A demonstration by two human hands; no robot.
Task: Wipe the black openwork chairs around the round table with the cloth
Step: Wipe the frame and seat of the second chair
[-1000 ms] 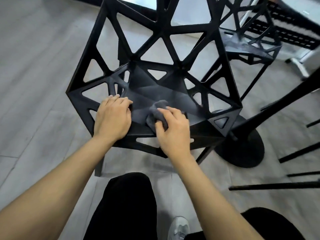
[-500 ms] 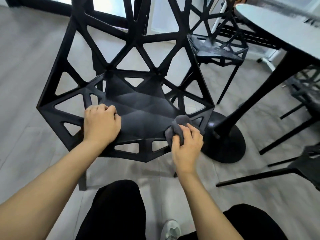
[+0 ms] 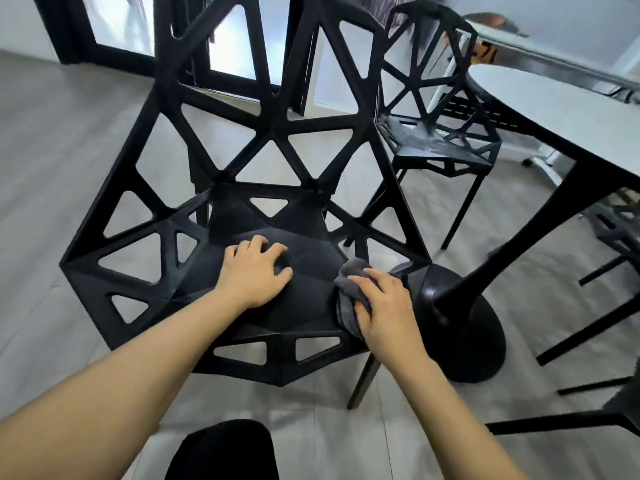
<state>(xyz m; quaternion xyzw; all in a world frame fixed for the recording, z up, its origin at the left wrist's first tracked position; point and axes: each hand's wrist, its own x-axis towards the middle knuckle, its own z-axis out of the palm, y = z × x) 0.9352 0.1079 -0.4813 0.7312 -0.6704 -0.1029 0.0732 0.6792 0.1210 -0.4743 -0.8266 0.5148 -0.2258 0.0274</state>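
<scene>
Cloth [image 3: 349,299] is bunched under my right hand [image 3: 386,306], fingers curled round it, pressed against the right front corner of the near chair [image 3: 221,157] where the solid seat meets the side lattice. My left hand [image 3: 254,275] rests on the middle of the seat with its fingers loosely bent, holding nothing, steadying the frame.

To do this corner well, I judge I should push a fold of the fabric into each triangular opening and run it along the inner edges of the struts, not merely skim the flat faces (dust likely sits on those ledges). Keeping my left palm weighted on the seat should stop the chair sliding on the floor [image 3: 62,133] as I rub sideways toward the table's base [image 3: 474,327], which stands just beside this corner.

A second chair [image 3: 446,147] waits beyond, by the far edge of the round table [image 3: 554,109]; its seat looks dusty. More legs show at the right edge.
</scene>
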